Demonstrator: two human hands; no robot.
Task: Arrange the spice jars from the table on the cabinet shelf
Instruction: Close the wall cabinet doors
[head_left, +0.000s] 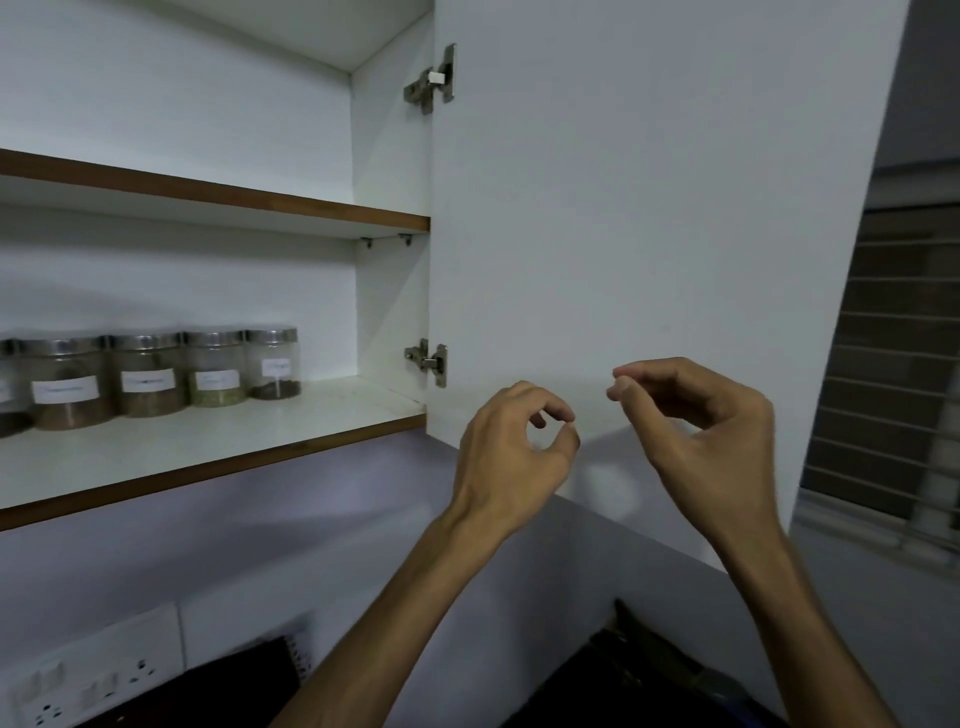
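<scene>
Hovering in front of the open door (649, 234), your left hand (511, 457) and right hand (696, 431) are both loosely curled, fingertips nearly meeting thumbs, holding nothing. Farther in, the jars (150, 374) are standing upright in a touching row toward the back left of the lower shelf (218, 441), labels facing you. They are looking clear and rigid with smooth metal lids, probably glass or hard plastic, light since only partly filled, and likely slippery. You are best wrapping fingers round the body below the lid, not lifting by the lid alone.
</scene>
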